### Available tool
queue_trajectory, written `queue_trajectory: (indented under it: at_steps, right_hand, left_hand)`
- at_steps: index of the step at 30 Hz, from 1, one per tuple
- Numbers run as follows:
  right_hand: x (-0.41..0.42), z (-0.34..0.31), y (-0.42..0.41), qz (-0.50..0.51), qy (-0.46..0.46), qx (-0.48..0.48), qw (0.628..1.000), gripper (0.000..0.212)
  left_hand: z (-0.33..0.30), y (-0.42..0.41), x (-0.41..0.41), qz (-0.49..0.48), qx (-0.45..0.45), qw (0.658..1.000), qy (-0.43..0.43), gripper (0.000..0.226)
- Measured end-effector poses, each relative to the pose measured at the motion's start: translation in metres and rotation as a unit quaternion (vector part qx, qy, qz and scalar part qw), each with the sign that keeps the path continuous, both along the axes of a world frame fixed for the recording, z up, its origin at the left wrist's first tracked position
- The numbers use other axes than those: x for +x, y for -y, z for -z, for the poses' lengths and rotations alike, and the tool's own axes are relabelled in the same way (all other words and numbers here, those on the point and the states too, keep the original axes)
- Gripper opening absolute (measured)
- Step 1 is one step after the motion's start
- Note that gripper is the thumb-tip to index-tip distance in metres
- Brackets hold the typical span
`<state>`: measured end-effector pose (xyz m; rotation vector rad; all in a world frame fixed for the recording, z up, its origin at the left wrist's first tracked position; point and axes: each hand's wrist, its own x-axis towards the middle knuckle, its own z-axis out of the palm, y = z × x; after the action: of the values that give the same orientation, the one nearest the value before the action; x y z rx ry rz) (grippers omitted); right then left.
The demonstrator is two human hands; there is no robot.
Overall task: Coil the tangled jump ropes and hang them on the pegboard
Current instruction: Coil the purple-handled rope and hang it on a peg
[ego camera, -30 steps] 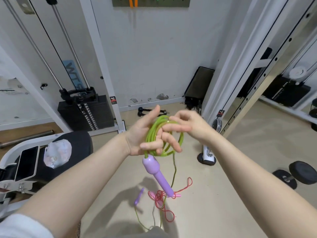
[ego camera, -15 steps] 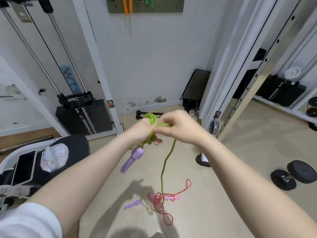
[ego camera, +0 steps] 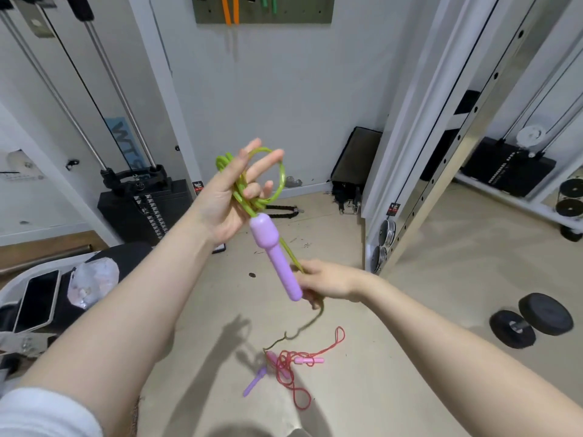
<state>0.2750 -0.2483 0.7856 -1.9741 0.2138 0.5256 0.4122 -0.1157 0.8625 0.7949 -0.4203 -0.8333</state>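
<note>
Beige gym flooring (ego camera: 410, 326) spreads below you, with a pegboard (ego camera: 293, 9) high on the white wall ahead. Your left hand (ego camera: 227, 200) is raised, fingers spread, with loops of the green rope (ego camera: 277, 187) wound around them; its purple handle (ego camera: 276, 257) hangs down from the coil. Your right hand (ego camera: 328, 282), lower down, pinches the trailing green strand, which runs down to the floor beside a tangled red rope (ego camera: 293, 367) with pink handles.
</note>
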Motion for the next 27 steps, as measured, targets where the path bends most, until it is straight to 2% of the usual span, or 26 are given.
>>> queue_trajectory:
  at_steps: [1, 2, 4, 6, 8, 10, 13, 15, 16, 18, 21, 23, 27]
  right_hand:
    - [-0.003, 0.0, 0.001, -0.023, -0.011, -0.034, 0.999, 0.018]
    - [-0.007, -0.007, 0.001, -0.044, -0.008, -0.065, 0.997, 0.017]
    - [-0.008, -0.026, 0.002, -0.07, 0.046, -0.121, 0.989, 0.023]
    - [-0.007, -0.048, 0.002, -0.095, 0.139, -0.185, 0.968, 0.017]
    - [-0.005, -0.062, 0.004, -0.067, 0.216, -0.213, 0.951, 0.009]
    - [-0.002, -0.062, 0.013, 0.031, 0.272, -0.191, 0.943, 0.006]
    - [0.0, -0.057, 0.028, 0.163, 0.31, -0.138, 0.926, 0.021]
    - [-0.002, -0.052, 0.034, 0.194, 0.306, -0.127, 0.923, 0.035]
    - [-0.003, -0.049, 0.034, 0.198, 0.299, -0.094, 0.929, 0.036]
    - [-0.005, -0.044, 0.029, 0.188, 0.278, -0.001, 0.942, 0.025]
    - [-0.008, -0.04, 0.02, 0.155, 0.254, 0.05, 0.953, 0.013]
    - [-0.006, -0.04, 0.012, 0.145, 0.257, 0.03, 0.955, 0.015]
    - [0.003, -0.037, -0.006, 0.088, 0.277, -0.141, 0.946, 0.02]
  left_hand:
    - [0.006, 0.0, 0.004, -0.067, 0.059, 0.996, 0.001, 0.038]
    - [0.014, 0.0, 0.006, -0.117, 0.129, 0.985, 0.006, 0.025]
    - [0.035, 0.001, 0.005, -0.163, 0.277, 0.946, 0.043, 0.017]
    - [0.056, 0.003, -0.006, -0.151, 0.365, 0.913, 0.102, 0.021]
    - [0.065, 0.008, -0.028, -0.103, 0.393, 0.896, 0.179, 0.027]
    - [0.058, 0.015, -0.052, -0.036, 0.385, 0.896, 0.217, 0.038]
    - [0.042, 0.013, -0.069, 0.097, 0.297, 0.944, 0.103, 0.068]
    - [0.034, 0.007, -0.072, 0.161, 0.249, 0.952, 0.071, 0.078]
    - [0.032, 0.004, -0.072, 0.181, 0.232, 0.953, 0.077, 0.076]
    - [0.031, 0.0, -0.074, 0.196, 0.209, 0.952, 0.105, 0.058]
    - [0.038, -0.005, -0.072, 0.155, 0.229, 0.951, 0.14, 0.025]
    - [0.043, -0.011, -0.07, 0.12, 0.251, 0.95, 0.143, 0.019]
    - [0.051, -0.028, -0.064, 0.081, 0.268, 0.949, 0.147, 0.033]
